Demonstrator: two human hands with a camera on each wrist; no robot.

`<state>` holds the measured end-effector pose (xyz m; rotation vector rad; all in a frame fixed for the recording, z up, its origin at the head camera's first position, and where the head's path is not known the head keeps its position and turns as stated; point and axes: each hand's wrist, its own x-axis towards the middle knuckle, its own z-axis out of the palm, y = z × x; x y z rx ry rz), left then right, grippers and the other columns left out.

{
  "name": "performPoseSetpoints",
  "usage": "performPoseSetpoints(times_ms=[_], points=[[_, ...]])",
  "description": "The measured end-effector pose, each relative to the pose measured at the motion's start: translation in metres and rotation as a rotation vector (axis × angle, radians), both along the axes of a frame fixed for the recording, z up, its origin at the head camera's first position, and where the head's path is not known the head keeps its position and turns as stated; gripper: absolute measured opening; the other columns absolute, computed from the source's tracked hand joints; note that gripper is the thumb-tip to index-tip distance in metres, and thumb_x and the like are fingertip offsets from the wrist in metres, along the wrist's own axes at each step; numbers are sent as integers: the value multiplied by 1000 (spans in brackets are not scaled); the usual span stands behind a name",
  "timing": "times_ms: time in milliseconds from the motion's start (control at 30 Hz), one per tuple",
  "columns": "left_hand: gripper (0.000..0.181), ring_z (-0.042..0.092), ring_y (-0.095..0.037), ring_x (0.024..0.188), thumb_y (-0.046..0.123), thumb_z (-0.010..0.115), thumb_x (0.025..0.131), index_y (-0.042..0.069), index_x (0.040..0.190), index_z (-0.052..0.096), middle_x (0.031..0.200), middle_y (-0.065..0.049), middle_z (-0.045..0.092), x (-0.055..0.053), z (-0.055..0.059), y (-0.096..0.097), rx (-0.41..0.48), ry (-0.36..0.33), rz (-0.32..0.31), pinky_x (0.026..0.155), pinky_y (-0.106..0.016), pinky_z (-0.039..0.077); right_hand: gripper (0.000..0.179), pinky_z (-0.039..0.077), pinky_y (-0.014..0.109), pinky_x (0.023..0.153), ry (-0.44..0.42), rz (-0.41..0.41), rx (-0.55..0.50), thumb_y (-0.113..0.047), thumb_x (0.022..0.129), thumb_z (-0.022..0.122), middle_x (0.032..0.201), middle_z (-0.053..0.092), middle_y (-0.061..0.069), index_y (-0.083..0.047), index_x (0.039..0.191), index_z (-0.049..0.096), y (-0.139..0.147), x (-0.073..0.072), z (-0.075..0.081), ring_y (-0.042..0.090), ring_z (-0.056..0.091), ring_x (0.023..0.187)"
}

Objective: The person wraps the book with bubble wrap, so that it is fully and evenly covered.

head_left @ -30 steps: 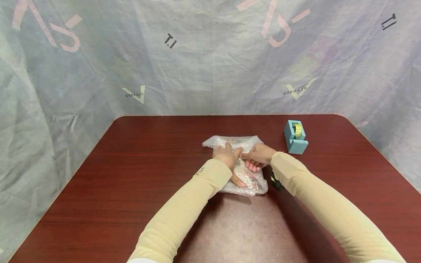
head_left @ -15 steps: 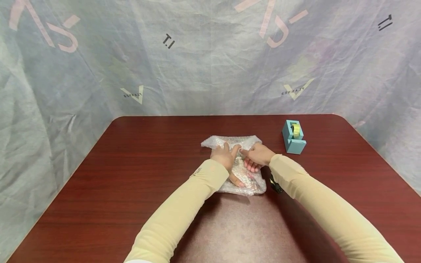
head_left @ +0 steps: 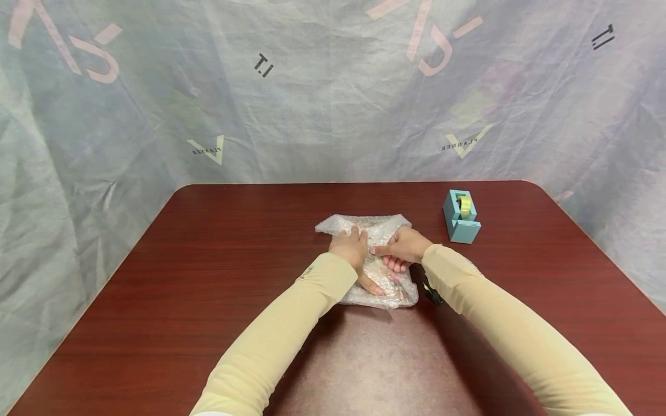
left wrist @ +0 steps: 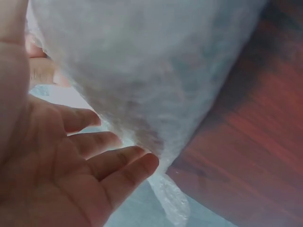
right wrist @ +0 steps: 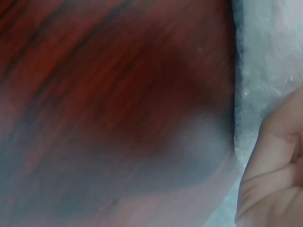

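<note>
A bubble wrap package [head_left: 382, 289] lies flat on the table, with a faint pink patch showing through it. My left hand [head_left: 350, 249] rests on its left part, fingers reaching to the far side and thumb toward the near edge. In the left wrist view, that hand's fingers [left wrist: 120, 165] lie extended along the edge of the wrap. My right hand [head_left: 408, 245] is over the package's right part, one digit stretched left onto the wrap and the other fingers loosely curled. Only part of the right hand [right wrist: 274, 184] shows in the right wrist view.
A teal tape dispenser [head_left: 462, 228] with a yellowish roll stands to the right, beyond my right hand. A small black object [head_left: 433, 293] lies right of the package, partly behind the right sleeve. The reddish-brown table [head_left: 234, 231] ends at a printed grey cloth [head_left: 312, 127].
My right hand's outstretched digit has slid left and nearer to me over the wrap. My left index finger has drawn back from it. The view has turned slightly right.
</note>
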<state>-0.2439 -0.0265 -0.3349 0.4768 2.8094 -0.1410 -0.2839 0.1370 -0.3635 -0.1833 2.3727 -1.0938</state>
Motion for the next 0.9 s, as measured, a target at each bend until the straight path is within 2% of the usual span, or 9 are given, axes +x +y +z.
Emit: performPoseSetpoints(times_ms=[167, 300, 633, 900], points=[[132, 28, -39, 149, 68, 84, 67, 3, 162, 20, 166, -20, 19, 2, 3, 1, -17, -5, 3, 118, -47, 31, 39, 48, 18, 47, -29, 19, -12, -24, 98, 70, 52, 59, -2, -5, 64, 67, 0, 0, 3, 3, 54, 45], [131, 29, -41, 148, 68, 84, 67, 2, 161, 21, 166, -22, 20, 4, 5, 0, 5, 4, -9, 118, -48, 32, 37, 49, 18, 48, -39, 30, -18, -24, 96, 73, 53, 60, -1, -5, 65, 67, 0, 0, 4, 4, 55, 46], [141, 25, -42, 150, 74, 83, 61, 4, 163, 15, 167, -21, 14, -1, -8, -9, 84, -25, -29, 116, -45, 35, 35, 50, 18, 50, 16, 28, -3, -26, 95, 74, 56, 62, -1, -4, 69, 70, 3, 3, -1, 5, 57, 49], [138, 25, -41, 150, 75, 81, 64, 6, 163, 15, 168, -19, 13, 5, 1, -10, 72, -32, -31, 116, -44, 36, 35, 49, 19, 49, 89, -19, -65, -22, 97, 70, 56, 61, -1, -2, 69, 68, 5, 10, -1, 5, 55, 47]])
